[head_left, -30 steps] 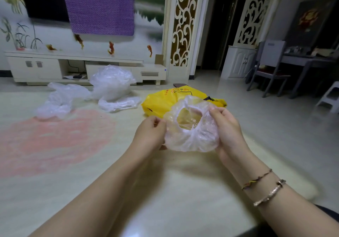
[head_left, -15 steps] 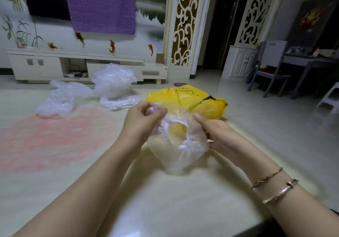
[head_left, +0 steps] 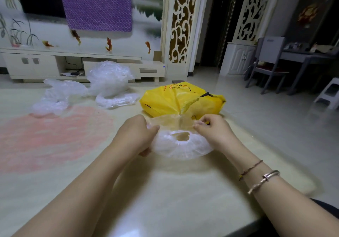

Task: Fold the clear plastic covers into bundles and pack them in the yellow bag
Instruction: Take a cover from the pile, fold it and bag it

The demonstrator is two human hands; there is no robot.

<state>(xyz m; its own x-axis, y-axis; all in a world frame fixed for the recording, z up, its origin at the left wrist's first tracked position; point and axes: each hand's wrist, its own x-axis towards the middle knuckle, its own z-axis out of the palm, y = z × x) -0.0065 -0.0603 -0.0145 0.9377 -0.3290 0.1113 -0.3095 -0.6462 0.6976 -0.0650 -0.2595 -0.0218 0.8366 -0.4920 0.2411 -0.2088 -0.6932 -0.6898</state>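
My pale surface [head_left: 165,191] carries the yellow bag [head_left: 176,100] just past my hands, with a heap of clear plastic covers [head_left: 108,79] at its far-left side.

The yellow bag [head_left: 170,102] bears red and black print, too small to read.

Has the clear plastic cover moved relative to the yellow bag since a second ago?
Yes. The clear cover, held by both hands, has dropped from in front of the yellow bag to lower, just before it, near the tabletop.
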